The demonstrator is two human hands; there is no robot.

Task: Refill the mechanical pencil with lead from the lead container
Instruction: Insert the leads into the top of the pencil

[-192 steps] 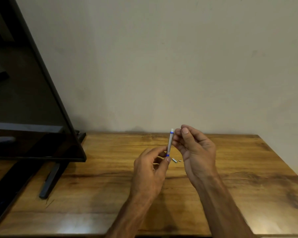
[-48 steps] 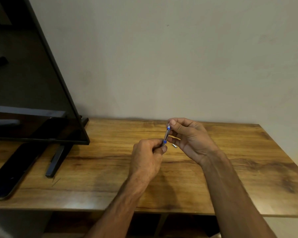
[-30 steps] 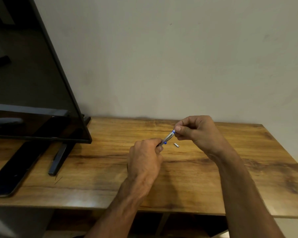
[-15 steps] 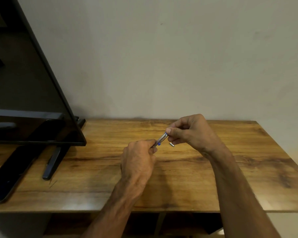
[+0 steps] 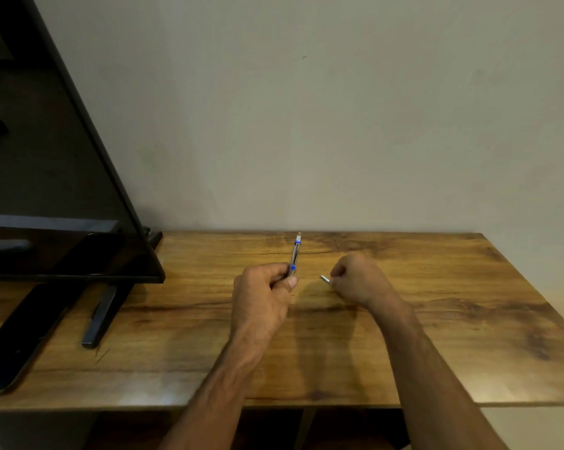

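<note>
Wooden table (image 5: 436,319) is seen from its near edge, with both forearms reaching in over it.

Left hand (image 5: 262,290): fingers are curled round the lower end of the pencil (image 5: 295,253), with the thumb pressed against the barrel by a blue ring. The pencil is held near upright, tilted slightly right. Its white tip is pointed away, above and beyond the knuckles.

Right hand (image 5: 360,280): placed low at the table, just right of the left hand and apart from it, knuckles up and fingers curled. The fingertips (image 5: 334,277) are set at one end of a small silver piece (image 5: 325,279), which lies between the two hands. Pinched or only touched: cannot be told.

TV (image 5: 46,190) and its stand foot (image 5: 100,316) are seen well left of the left hand. Plain wall (image 5: 339,125) is seen beyond both hands.
</note>
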